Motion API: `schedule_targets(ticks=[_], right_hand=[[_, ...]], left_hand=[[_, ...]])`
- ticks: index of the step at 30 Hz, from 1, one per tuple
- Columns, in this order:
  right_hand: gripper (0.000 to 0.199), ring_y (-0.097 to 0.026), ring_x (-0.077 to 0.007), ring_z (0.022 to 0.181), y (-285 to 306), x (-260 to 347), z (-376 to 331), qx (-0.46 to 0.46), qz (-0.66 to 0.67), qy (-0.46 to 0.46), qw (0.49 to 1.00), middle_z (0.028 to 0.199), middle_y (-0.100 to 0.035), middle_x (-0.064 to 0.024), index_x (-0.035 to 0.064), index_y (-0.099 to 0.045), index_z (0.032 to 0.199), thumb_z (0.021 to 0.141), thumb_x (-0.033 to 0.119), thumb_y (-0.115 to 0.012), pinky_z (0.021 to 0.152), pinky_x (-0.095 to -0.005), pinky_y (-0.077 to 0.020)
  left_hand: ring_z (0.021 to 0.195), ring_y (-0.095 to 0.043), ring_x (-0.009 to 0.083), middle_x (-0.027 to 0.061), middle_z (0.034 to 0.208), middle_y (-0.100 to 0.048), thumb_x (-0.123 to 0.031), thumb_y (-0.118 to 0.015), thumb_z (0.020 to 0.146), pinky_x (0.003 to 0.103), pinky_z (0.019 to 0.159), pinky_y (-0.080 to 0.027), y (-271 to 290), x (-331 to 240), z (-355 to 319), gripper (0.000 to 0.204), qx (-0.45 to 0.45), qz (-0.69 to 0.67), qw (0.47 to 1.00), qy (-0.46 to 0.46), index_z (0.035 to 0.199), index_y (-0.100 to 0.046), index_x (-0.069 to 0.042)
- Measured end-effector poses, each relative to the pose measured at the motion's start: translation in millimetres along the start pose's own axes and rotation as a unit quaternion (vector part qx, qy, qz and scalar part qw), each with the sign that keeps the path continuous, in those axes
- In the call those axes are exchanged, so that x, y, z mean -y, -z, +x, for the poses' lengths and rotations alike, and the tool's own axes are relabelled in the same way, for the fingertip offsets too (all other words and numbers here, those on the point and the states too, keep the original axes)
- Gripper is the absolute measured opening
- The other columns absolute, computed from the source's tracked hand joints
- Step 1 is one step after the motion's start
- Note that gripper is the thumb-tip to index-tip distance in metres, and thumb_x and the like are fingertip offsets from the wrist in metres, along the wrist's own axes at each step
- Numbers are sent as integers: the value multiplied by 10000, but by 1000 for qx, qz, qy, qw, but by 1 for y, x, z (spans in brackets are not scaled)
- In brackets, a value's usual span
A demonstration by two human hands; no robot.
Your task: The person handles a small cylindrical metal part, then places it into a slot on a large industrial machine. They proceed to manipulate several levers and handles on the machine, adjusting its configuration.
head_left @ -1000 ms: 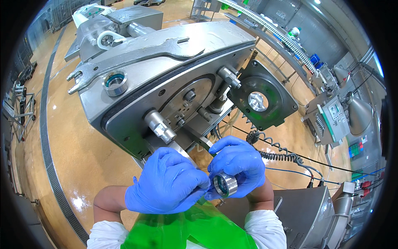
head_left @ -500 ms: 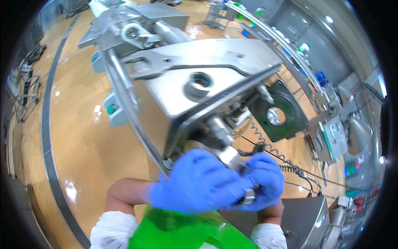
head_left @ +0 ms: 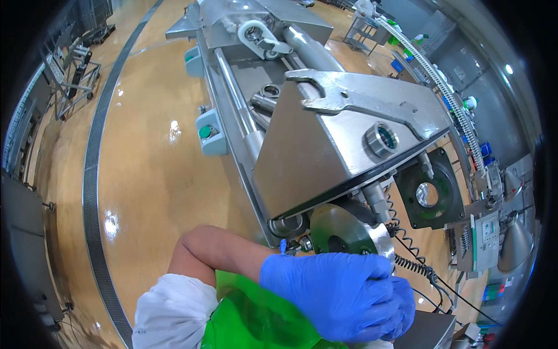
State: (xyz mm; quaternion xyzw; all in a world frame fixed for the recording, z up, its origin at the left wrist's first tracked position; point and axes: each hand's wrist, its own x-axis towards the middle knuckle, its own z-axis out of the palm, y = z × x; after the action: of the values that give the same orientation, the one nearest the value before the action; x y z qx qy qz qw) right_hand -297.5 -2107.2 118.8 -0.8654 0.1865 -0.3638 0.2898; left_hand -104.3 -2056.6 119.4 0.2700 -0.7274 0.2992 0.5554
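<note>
My left hand (head_left: 331, 291), in a blue glove, has its fingers bent over my right hand (head_left: 405, 308). The two gloves press together just below a round steel disc (head_left: 331, 227) with a dark opening. Whatever lies inside them is hidden, and most of my right hand is covered. Beyond the disc, a large open-ended spanner (head_left: 363, 102) rests on the sloping top of a steel housing (head_left: 296, 163). Beside it stands a short threaded metal ring (head_left: 382, 139). A dark square plate (head_left: 407, 200) with a round hole sits right of the housing.
Coiled cables (head_left: 415, 266) hang at the right, near a control panel (head_left: 485, 235). Long steel rods (head_left: 232, 93) run along the machine frame. A floor drain (head_left: 92, 192) curves along the left, with a wheeled rack (head_left: 72, 75) beyond it.
My view has shifted left, so the machine appears farther right. My hands have drawn lower, away from the housing; the metal piece seen between them before is hidden now, and the disc shows clearly.
</note>
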Motion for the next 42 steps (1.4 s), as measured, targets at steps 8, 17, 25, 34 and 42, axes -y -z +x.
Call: schedule_targets(ticks=[8, 17, 25, 34, 42], right_hand=[[657, -640, -211, 792, 1, 31, 16, 8, -15, -29, 999, 940, -632, -103, -4, -556, 1045, 547, 272, -883, 713, -300, -517], [585, -689, -279, 821, -71, 47, 40, -47, 47, 48, 997, 1008, -690, -157, -12, -587, 1155, 690, 234, -842, 674, -340, -532], [539, -670, -255, 782, -117, 80, 33, -106, 48, 13, 993, 981, -680, -192, 0, -581, 1115, 680, 187, -841, 680, -344, -535], [512, -568, -138, 776, -169, 81, 5, -261, 421, -61, 866, 1078, -539, -129, 33, -318, 1318, 905, 150, -597, 637, -278, -512], [568, -612, -201, 930, -181, 66, 4, -293, 236, 22, 926, 1097, -571, -150, 24, -415, 1298, 818, 51, -717, 695, -318, -525]], left_hand=[[642, -550, 111, -35, 679, -595, -152, -696, 678, 251, 574, -440, 11, 6, -2, 189, -7, 63, 997, 44, 862, -685, -110], [792, -504, 192, -7, 805, -530, -251, -696, 730, 367, 727, -391, 93, 96, 33, 270, 193, 110, 964, 146, 994, -691, -191], [822, -492, 221, 27, 795, -515, -231, -686, 798, 377, 767, -339, 88, 124, 45, 181, 375, 127, 914, 84, 976, -664, -208], [816, -537, 202, -30, 930, -574, -119, -733, 636, 359, 745, -385, 120, 66, -16, 348, 305, -246, 916, 86, 957, -665, -235], [963, -565, 227, 49, 1228, -571, -58, -653, 711, 365, 779, -416, 118, 62, -40, 429, 344, -307, 882, 102, 1109, -644, -216]])
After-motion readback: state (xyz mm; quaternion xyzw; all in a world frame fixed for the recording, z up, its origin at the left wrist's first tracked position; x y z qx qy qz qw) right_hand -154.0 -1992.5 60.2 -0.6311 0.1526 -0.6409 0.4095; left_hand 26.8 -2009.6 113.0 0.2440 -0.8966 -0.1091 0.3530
